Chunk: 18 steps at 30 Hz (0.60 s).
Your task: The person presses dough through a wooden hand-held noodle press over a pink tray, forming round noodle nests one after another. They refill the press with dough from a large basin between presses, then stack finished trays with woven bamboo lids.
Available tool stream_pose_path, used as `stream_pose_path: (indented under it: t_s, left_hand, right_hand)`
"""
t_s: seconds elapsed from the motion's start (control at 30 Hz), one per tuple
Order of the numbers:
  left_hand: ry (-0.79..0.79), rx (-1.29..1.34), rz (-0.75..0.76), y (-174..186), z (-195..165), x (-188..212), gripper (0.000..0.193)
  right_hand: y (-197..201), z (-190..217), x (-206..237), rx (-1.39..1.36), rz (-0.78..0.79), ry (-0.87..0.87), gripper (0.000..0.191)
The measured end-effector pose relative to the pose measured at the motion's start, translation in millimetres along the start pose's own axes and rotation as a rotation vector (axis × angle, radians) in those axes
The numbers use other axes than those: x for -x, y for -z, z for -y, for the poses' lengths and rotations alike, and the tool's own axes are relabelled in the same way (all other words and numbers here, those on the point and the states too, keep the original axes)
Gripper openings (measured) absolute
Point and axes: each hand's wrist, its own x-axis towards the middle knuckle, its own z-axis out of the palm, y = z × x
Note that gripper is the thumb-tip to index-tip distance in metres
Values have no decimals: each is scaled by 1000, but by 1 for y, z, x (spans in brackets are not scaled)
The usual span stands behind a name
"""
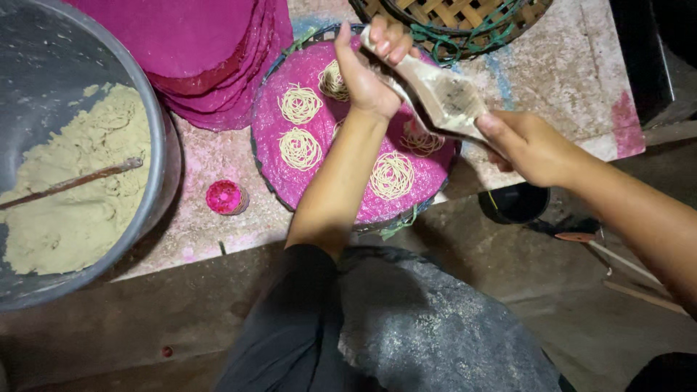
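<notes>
Two hands: both closed on one wooden press (439, 98), held level above the tray so the strands drop onto it.
Left hand (367, 69): wrapped round the press's far handle end, fingers curled over the top.
Right hand (526, 149): clamped on the near handle end, to the right.
Pink round tray (312, 190): directly beneath, carrying several noodle coils (300, 149).
Pink mats (218, 58): stacked far left.
Dough bowl (149, 123): left, stick (72, 181) resting in it.
Woven basket (465, 18): far, beyond the tray.
</notes>
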Motion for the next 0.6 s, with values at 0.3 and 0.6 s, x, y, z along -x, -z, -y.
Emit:
stream_pose_path:
  t_s: [0.3,0.6]
  left_hand:
    - [-4,76,-19,-20,21,-8,42]
    - [722,-1069,-457,10,-5,15,53]
  right_hand:
    - [20,-15,-2,181,-107,-45,57]
    - [14,-41,-10,-81,-70,61,48]
